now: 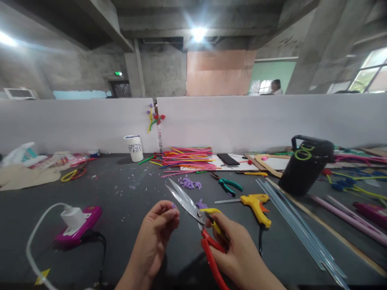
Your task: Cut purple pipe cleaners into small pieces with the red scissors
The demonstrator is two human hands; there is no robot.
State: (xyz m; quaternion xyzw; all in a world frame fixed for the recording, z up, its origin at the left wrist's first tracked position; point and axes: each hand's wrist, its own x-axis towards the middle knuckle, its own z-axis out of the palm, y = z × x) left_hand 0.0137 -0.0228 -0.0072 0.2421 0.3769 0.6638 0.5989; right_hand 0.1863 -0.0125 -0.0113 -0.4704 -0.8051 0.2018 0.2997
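Note:
My left hand (159, 227) is closed in a pinch on a small purple piece (173, 206), of which only the tip shows between thumb and fingers. My right hand (234, 245) grips a pair of scissors (189, 204) with red and yellow handles. Their blades point up and to the left, slightly parted, just beside my left fingertips. Beyond the blades lies a small heap of purple cut pieces (190, 183) on the dark table. A second little cluster of purple bits (200, 204) sits partly behind the scissors.
Green-handled pliers (228, 186), a yellow glue gun (255, 205) and clear glue sticks (298, 221) lie to the right. A black flask (306, 167) stands behind them. Coloured pipe cleaners (187, 159) and a white cup (133, 149) are at the back. A purple power strip (79, 227) is left.

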